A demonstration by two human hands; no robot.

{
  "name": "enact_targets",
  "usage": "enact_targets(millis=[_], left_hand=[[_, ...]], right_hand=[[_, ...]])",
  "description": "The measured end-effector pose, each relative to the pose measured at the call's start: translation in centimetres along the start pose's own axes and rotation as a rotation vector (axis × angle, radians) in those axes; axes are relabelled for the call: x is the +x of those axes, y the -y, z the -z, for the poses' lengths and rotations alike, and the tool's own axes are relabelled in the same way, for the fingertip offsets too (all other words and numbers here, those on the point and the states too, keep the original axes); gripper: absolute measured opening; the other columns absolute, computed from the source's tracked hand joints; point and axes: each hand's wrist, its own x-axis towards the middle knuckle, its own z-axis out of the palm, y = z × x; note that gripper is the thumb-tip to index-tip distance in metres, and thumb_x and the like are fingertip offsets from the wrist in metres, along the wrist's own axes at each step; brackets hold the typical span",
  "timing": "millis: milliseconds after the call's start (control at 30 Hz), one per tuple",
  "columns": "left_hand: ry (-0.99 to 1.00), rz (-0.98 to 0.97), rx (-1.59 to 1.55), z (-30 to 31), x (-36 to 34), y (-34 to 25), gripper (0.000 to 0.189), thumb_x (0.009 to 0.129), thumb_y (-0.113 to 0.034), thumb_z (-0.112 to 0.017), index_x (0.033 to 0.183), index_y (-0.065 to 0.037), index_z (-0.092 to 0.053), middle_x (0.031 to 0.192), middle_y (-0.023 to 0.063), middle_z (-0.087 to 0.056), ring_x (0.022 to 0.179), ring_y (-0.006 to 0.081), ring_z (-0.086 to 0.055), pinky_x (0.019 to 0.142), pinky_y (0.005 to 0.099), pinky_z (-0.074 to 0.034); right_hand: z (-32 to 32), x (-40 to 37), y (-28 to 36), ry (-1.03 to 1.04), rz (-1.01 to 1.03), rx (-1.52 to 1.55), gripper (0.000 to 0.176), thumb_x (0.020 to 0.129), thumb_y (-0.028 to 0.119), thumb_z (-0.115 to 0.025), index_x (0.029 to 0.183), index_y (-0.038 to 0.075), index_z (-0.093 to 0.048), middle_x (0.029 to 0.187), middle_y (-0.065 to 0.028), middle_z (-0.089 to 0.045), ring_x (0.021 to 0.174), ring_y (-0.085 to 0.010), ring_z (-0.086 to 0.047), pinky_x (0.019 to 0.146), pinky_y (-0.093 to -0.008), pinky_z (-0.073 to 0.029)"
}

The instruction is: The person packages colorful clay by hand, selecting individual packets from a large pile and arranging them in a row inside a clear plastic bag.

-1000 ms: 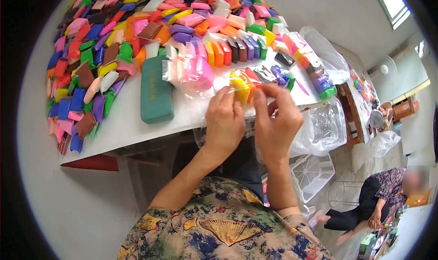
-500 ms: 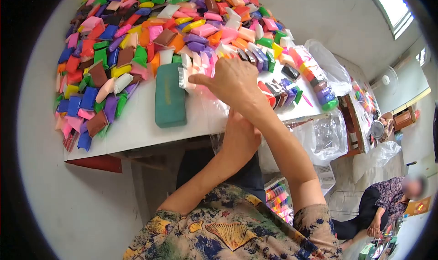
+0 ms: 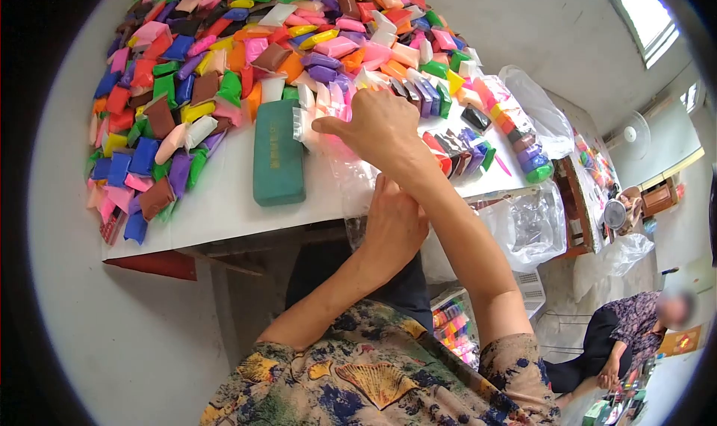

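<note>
My right hand [image 3: 385, 127] is over a row of pale pink and white packets [image 3: 325, 101] in a clear plastic bag [image 3: 351, 176]. Its thumb points left and presses on the plastic beside a green box [image 3: 279, 153]; its other fingers curl down over the row, their tips hidden. Below it, at the table's front edge, my left hand [image 3: 396, 221] has its fingers closed on the bag's loose plastic, partly under my right wrist. Dark, purple and green packets [image 3: 426, 97] stand in a row just right of my right hand.
Many coloured packets [image 3: 205, 90] are heaped across the white table [image 3: 202, 221]. A filled clear tube of packets [image 3: 515, 131], a pink tool [image 3: 502, 165] and loose plastic bags [image 3: 526, 224] lie to the right. Another person [image 3: 616, 336] sits at the lower right.
The camera view has shifted slightly. My right hand is a little lower and flatter over the row; my left hand has barely moved.
</note>
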Motion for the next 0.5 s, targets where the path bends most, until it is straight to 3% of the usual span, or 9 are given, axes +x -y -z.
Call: enact_targets(millis=[133,233,333,500], left_hand=[[0.003,-0.018,0.098,0.2,0.3,-0.5,0.027,0.079,0.001,-0.055,0.105,0.007,-0.06,0.1,0.0226,-0.06,0.096,0.0394,-0.052,0.087,0.047,-0.041],[-0.01,0.041,0.087,-0.5,0.0,-0.3,0.026,0.08,0.001,-0.053,0.104,0.009,-0.059,0.104,0.0261,-0.058,0.096,0.0413,-0.052,0.09,0.0478,-0.042],[-0.025,0.124,0.032,-0.5,0.1,-1.0,0.025,0.081,0.001,-0.053,0.103,0.011,-0.058,0.109,0.03,-0.055,0.097,0.0435,-0.051,0.092,0.0487,-0.042],[0.089,0.181,0.102,-0.2,0.1,-1.0,0.039,0.086,-0.004,-0.057,0.12,0.016,-0.051,0.124,0.0349,-0.05,0.111,0.0464,-0.051,0.101,0.0476,-0.041]], right_hand=[[-0.4,0.1,-0.5,-0.037,0.009,0.001,0.068,0.073,0.064,-0.074,0.068,-0.004,-0.064,0.071,-0.0207,-0.066,0.067,-0.0352,-0.067,0.062,-0.0461,-0.051],[0.4,0.2,-0.6,0.062,-0.002,-0.007,0.068,0.073,0.063,-0.074,0.066,-0.003,-0.062,0.07,-0.0197,-0.065,0.066,-0.0343,-0.066,0.062,-0.0459,-0.05],[1.8,0.3,-0.2,0.206,-0.057,-0.034,0.061,0.072,0.059,-0.077,0.087,0.0,-0.073,0.085,-0.0184,-0.072,0.082,-0.0334,-0.072,0.07,-0.0449,-0.055],[1.7,0.6,-1.2,0.248,-0.092,-0.002,0.065,0.073,0.061,-0.076,0.092,-0.001,-0.071,0.088,-0.019,-0.072,0.086,-0.0343,-0.071,0.075,-0.0459,-0.055]])
